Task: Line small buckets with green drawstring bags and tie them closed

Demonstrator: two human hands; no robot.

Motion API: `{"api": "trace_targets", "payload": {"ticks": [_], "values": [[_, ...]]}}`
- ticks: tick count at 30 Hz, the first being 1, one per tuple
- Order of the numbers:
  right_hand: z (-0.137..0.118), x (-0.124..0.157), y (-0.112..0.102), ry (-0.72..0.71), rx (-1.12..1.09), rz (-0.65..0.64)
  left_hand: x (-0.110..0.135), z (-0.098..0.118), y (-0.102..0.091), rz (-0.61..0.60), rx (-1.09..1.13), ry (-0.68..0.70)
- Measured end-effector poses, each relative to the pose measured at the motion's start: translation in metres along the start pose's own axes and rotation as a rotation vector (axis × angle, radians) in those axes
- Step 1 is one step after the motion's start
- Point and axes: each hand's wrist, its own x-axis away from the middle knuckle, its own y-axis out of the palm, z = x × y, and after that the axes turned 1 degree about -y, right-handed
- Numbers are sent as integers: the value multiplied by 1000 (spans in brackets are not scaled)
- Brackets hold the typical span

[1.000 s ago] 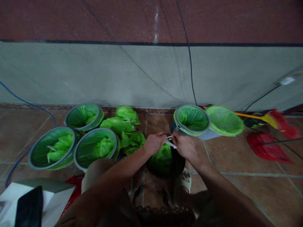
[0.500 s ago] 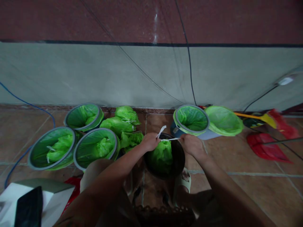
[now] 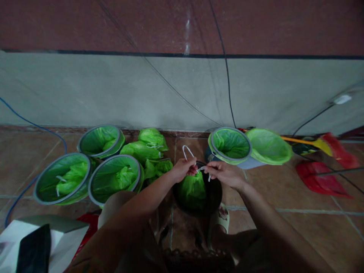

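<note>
Puckering beneath its white drawstring (image 3: 189, 150), the green bag (image 3: 193, 189) looks crinkled.

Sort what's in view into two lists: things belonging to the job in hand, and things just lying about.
Job in hand:
left hand
right hand
white drawstring
green bag inside dark bin

Just lying about:
red dustpan
broom
blue cable
white box
black flat object

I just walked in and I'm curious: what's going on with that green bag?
The person's left hand and right hand pinch a thin white string at the gathered top of a bright green plastic bag, one loop standing up. The bag sits in a round dark bin. Three round, grey-rimmed, green-lined bins stand to the left.
</note>
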Motion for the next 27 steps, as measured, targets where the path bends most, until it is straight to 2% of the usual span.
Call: {"api": "trace_targets", "payload": {"ticks": [4,7,10,13,15,17,19,22,24,27], "values": [[0,2,4,-30,-18,-99,1,2,0,-103,-16,32],[1,2,6,-40,-48,-107,1,1,0,-166,-182,106],[0,0,8,-56,-55,-60,-2,-3,-1,-197,-371,218],[-4,0,9,-94,-83,-31,-7,-9,-2,-185,-452,296],[-5,-2,9,-101,-118,44,-10,-12,-4,-157,-486,323],[-3,-5,10,-60,-139,151,-12,-14,-4,-125,-522,340],[1,-8,12,-2,-152,191,-11,-13,-3,-125,-544,355],[10,-11,16,8,-162,88,-6,-10,-1,-160,-548,378],[14,-12,18,-61,-133,24,-4,-7,1,-162,-549,381],[19,-12,18,-178,-1,29,-2,-5,2,-161,-581,385]]}}
